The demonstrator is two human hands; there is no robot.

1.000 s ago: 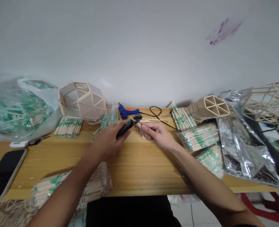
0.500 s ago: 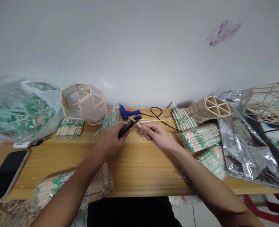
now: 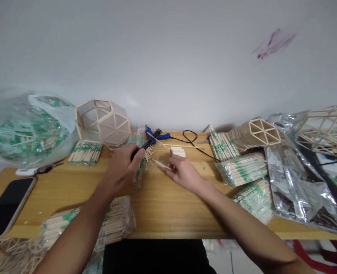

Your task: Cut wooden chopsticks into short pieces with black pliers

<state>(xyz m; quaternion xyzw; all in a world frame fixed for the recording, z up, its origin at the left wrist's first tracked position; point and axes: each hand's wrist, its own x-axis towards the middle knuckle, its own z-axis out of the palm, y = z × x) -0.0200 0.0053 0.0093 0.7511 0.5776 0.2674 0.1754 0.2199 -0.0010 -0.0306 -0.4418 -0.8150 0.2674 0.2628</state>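
Observation:
My left hand (image 3: 124,160) is closed around a black hand tool (image 3: 148,143), perhaps cutting pliers, its head pointing up and to the right. A thin wooden stick (image 3: 160,143) crosses by the tool's head; I cannot tell whether it is gripped there. My right hand (image 3: 184,172) pinches a pale wooden stick piece (image 3: 160,164) that points left. Just beyond that hand lies a neat stack of short stick pieces (image 3: 178,151). Loose stick bits (image 3: 148,153) are scattered beside the left hand.
Behind lies a blue glue gun (image 3: 164,136) with a black cord (image 3: 176,140). Wrapped stick bundles (image 3: 244,167) and a silver bag (image 3: 296,190) crowd the right. A wooden lattice frame (image 3: 102,123), bag of wrappers (image 3: 26,129) and phone (image 3: 10,205) stand left.
My hands have moved apart: the left, with the black tool, went left and the right came slightly nearer. The stack of short pieces now shows.

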